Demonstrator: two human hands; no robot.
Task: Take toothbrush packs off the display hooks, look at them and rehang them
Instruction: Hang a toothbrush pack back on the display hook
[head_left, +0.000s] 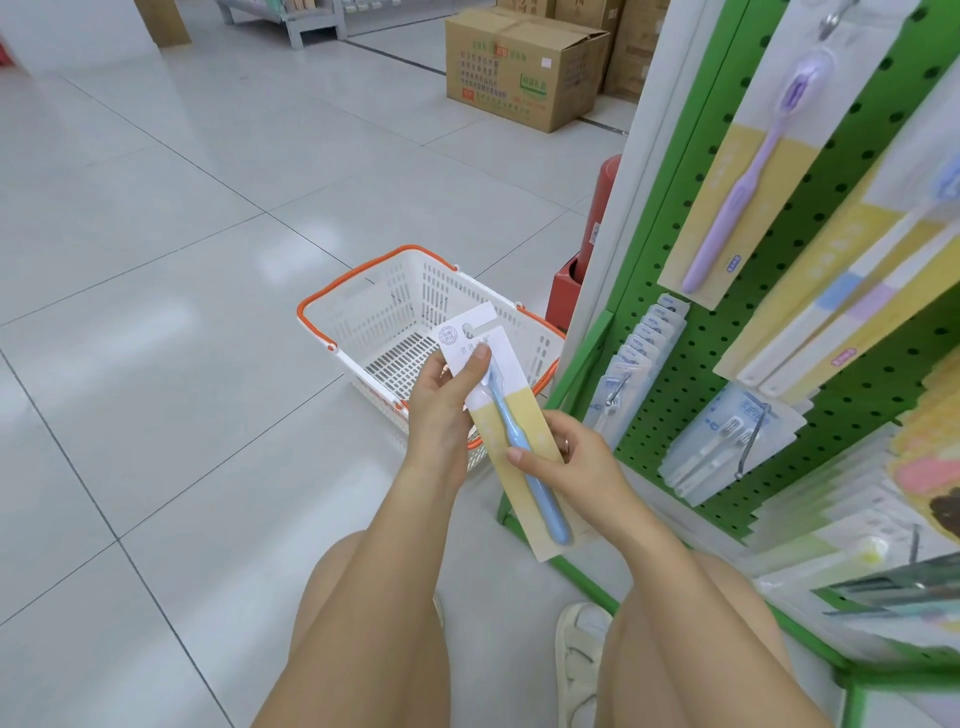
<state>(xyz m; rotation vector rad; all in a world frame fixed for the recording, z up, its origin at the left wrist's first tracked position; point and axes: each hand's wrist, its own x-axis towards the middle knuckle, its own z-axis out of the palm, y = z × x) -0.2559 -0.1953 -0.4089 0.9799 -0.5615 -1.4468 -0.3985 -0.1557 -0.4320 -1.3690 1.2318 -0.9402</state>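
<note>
Toothbrush pack (511, 431) held off the hooks, between both hands, above the person's knees, tilted with its hang-slot end up-left and its foot down-right. Card is white on top, yellow below, blue brush under the blister.

Left hand (441, 410) pinches the upper end: thumb (475, 369) lies on the printed front near the logo, other fingers go behind the card, mostly hidden. Just beyond that hand, on the floor (156, 260), sits a white basket (395, 317) with orange rim and handles; pack's top overlaps it in view. Nothing visible inside the basket.

Right hand (571, 462) grips the pack lower down at its right edge: thumb (524, 460) pressed across the brush handle, fingers curled round the back. Ring on one finger.

Right of that hand stands the green pegboard (701, 332). Low on it, near the hand, a row of small bluish packs (644, 343) on a hook, and a stack of clear packs (727, 441) on a metal hook (750, 447). Higher up hangs a purple brush pack (748, 171), with more long yellow-white packs (841, 322) to its right. Far right packs are blurred.

Beyond the hands, past the pegboard's edge, a red stand (571, 291); further back, cartons (519, 67) on the floor. Below the right hand, a pale sandal (579, 654).
</note>
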